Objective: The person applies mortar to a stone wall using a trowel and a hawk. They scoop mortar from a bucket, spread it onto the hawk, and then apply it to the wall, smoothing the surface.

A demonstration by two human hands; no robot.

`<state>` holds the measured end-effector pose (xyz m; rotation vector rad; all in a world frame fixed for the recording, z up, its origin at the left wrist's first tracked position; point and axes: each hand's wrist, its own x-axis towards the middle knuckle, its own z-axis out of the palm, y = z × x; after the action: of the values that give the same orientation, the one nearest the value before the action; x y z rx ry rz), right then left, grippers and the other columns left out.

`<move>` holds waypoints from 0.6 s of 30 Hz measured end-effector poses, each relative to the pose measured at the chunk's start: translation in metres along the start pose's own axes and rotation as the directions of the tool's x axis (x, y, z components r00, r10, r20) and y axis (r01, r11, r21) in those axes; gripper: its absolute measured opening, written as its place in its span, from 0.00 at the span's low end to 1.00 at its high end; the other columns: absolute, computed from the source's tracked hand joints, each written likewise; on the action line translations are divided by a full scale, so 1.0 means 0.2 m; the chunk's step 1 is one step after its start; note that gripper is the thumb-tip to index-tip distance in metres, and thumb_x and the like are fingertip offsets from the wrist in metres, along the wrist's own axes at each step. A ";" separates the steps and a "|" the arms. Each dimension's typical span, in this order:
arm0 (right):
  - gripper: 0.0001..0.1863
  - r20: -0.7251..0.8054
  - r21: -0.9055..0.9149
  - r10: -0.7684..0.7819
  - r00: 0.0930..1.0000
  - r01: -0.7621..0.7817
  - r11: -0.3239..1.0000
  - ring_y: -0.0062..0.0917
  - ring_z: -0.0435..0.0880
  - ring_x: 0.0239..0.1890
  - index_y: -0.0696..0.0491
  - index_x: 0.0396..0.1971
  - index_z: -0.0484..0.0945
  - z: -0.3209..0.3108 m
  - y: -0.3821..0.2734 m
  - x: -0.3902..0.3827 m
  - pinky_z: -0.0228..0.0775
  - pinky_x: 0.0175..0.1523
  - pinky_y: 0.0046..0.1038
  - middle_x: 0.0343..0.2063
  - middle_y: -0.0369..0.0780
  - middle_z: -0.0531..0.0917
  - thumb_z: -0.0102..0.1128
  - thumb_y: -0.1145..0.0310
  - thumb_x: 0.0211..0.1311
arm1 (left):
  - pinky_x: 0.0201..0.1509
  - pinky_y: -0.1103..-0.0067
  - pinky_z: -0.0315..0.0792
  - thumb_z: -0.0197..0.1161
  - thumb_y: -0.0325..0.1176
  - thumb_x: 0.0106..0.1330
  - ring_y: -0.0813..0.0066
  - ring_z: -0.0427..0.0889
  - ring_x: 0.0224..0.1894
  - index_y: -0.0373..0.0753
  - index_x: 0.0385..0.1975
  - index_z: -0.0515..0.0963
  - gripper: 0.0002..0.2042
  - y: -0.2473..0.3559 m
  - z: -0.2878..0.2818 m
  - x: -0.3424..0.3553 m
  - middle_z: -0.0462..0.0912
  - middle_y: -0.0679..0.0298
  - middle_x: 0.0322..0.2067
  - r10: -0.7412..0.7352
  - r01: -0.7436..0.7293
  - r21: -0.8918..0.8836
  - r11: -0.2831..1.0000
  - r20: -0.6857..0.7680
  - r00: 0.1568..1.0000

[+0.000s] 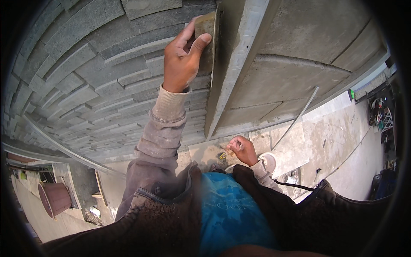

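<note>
My left hand (182, 62) reaches up along the wall, thumb and fingers closed on a flat tan-grey tile piece (206, 24). The piece stands against the side of a grey vertical edge (222, 55), where the stone cladding (128, 64) ends. Lower down, near my waist, my right hand (242, 150) has its fingers curled together. Whatever they may hold is too small to make out. Just left of those fingers, a small yellow and black object (222, 155) shows lower down. A white bucket (269, 159) is partly hidden behind my right wrist.
Large grey panels (295, 73) cover the wall on the right. A thin pale bar (295, 122) leans there. At the lower left stands a brownish-pink tub (55, 199). A long curved metal rail (68, 147) crosses the left side. Assorted items (381, 113) lie far right.
</note>
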<state>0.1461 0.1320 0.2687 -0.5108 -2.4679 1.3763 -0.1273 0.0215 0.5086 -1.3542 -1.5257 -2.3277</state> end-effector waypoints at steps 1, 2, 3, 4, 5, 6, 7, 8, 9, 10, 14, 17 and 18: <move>0.13 0.003 -0.007 -0.001 1.000 0.001 1.000 0.24 0.77 0.24 0.53 0.32 0.80 0.00 0.00 0.00 0.71 0.33 0.27 0.25 0.38 0.81 0.74 0.62 0.55 | 0.58 0.80 0.73 0.64 0.32 0.72 0.76 0.80 0.52 0.27 0.65 0.68 0.26 0.00 0.01 0.00 0.82 0.57 0.53 -0.001 0.001 0.007 1.000 0.001 1.000; 0.13 0.004 -0.002 0.004 1.000 -0.004 1.000 0.24 0.77 0.24 0.53 0.32 0.80 0.00 0.00 0.00 0.71 0.33 0.27 0.25 0.38 0.81 0.74 0.62 0.55 | 0.58 0.80 0.72 0.64 0.32 0.72 0.76 0.80 0.52 0.27 0.65 0.68 0.26 -0.01 0.01 0.00 0.81 0.57 0.53 -0.003 0.003 0.014 1.000 0.003 1.000; 0.13 0.006 0.004 0.010 1.000 -0.010 1.000 0.24 0.77 0.24 0.53 0.32 0.80 0.01 0.00 0.00 0.71 0.33 0.27 0.25 0.38 0.81 0.74 0.62 0.56 | 0.58 0.80 0.72 0.65 0.33 0.71 0.76 0.80 0.52 0.27 0.65 0.68 0.26 -0.02 0.01 -0.01 0.81 0.57 0.54 0.000 0.000 0.012 1.000 0.000 1.000; 0.13 0.003 0.009 0.016 1.000 -0.016 1.000 0.24 0.77 0.24 0.53 0.32 0.80 0.01 0.00 0.00 0.71 0.33 0.27 0.25 0.38 0.81 0.74 0.62 0.56 | 0.59 0.80 0.72 0.65 0.34 0.71 0.76 0.80 0.52 0.28 0.65 0.68 0.27 -0.03 0.01 -0.01 0.81 0.57 0.54 0.003 -0.003 0.008 1.000 0.000 1.000; 0.13 0.001 0.011 0.019 1.000 -0.019 1.000 0.24 0.77 0.24 0.53 0.32 0.80 0.01 0.00 0.00 0.71 0.33 0.27 0.26 0.38 0.81 0.74 0.62 0.55 | 0.59 0.80 0.72 0.66 0.34 0.71 0.76 0.80 0.52 0.28 0.65 0.68 0.27 -0.04 0.01 -0.01 0.81 0.58 0.54 0.006 -0.006 0.003 1.000 0.000 1.000; 0.13 0.000 0.014 0.023 1.000 -0.023 1.000 0.24 0.77 0.24 0.53 0.32 0.80 0.00 0.00 0.00 0.71 0.33 0.27 0.26 0.38 0.81 0.74 0.62 0.55 | 0.59 0.80 0.72 0.66 0.35 0.70 0.76 0.79 0.53 0.28 0.65 0.68 0.27 -0.05 0.02 0.00 0.81 0.58 0.54 -0.001 0.001 -0.018 1.000 0.007 1.000; 0.13 0.002 0.017 0.027 1.000 -0.027 0.999 0.24 0.77 0.24 0.53 0.32 0.80 0.00 -0.01 -0.01 0.71 0.33 0.27 0.26 0.38 0.81 0.74 0.62 0.55 | 0.60 0.80 0.71 0.66 0.35 0.70 0.76 0.79 0.53 0.28 0.65 0.68 0.28 -0.05 0.01 0.00 0.81 0.57 0.54 -0.011 0.011 -0.037 0.999 0.012 1.000; 0.13 0.008 0.015 0.031 0.999 -0.031 0.999 0.24 0.77 0.24 0.53 0.32 0.80 0.00 0.00 -0.01 0.71 0.33 0.27 0.26 0.38 0.81 0.74 0.62 0.55 | 0.60 0.80 0.71 0.67 0.36 0.70 0.76 0.79 0.54 0.28 0.65 0.68 0.28 -0.05 0.01 -0.01 0.81 0.57 0.55 -0.021 0.022 -0.055 0.998 0.017 1.000; 0.13 0.016 0.013 0.034 0.999 -0.034 0.999 0.25 0.78 0.25 0.53 0.32 0.80 0.00 0.00 -0.01 0.71 0.33 0.27 0.27 0.38 0.82 0.74 0.61 0.55 | 0.60 0.80 0.71 0.66 0.36 0.70 0.76 0.78 0.54 0.28 0.65 0.68 0.28 -0.05 0.00 -0.01 0.81 0.57 0.55 -0.027 0.029 -0.058 0.998 0.039 0.999; 0.13 0.022 0.011 0.036 0.999 -0.036 0.999 0.25 0.78 0.25 0.53 0.32 0.80 0.00 0.01 -0.01 0.71 0.34 0.27 0.27 0.38 0.82 0.74 0.61 0.55 | 0.61 0.80 0.71 0.66 0.36 0.71 0.75 0.78 0.55 0.28 0.65 0.69 0.28 -0.03 -0.02 -0.01 0.81 0.57 0.55 -0.032 0.036 -0.062 0.997 0.060 0.998; 0.13 0.027 -0.011 0.046 0.999 -0.046 0.999 0.27 0.78 0.26 0.53 0.32 0.80 0.00 0.01 -0.01 0.71 0.34 0.29 0.27 0.38 0.81 0.74 0.60 0.55 | 0.62 0.78 0.70 0.64 0.37 0.72 0.74 0.78 0.56 0.28 0.65 0.69 0.27 0.03 -0.01 -0.08 0.81 0.57 0.55 0.089 -0.075 -0.115 0.990 0.120 0.989; 0.14 0.054 -0.039 0.035 0.998 -0.033 0.999 0.28 0.78 0.26 0.52 0.32 0.80 0.00 0.01 0.02 0.71 0.34 0.29 0.27 0.38 0.81 0.73 0.60 0.56 | 0.61 0.77 0.71 0.63 0.37 0.72 0.74 0.78 0.56 0.28 0.66 0.68 0.27 0.07 0.00 -0.08 0.80 0.56 0.55 0.074 -0.058 -0.164 0.985 0.097 0.992; 0.14 0.051 -0.031 0.023 0.998 -0.021 0.999 0.28 0.78 0.26 0.52 0.32 0.80 0.01 0.00 0.03 0.71 0.35 0.29 0.27 0.38 0.80 0.73 0.60 0.56 | 0.61 0.77 0.71 0.63 0.37 0.72 0.74 0.78 0.56 0.28 0.66 0.68 0.27 0.06 0.00 -0.08 0.80 0.57 0.55 0.053 -0.036 -0.196 0.980 0.080 0.995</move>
<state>0.1408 0.1336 0.2681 -0.5173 -2.5342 1.3791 -0.1122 0.0086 0.5077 -1.5308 -1.3002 -2.4765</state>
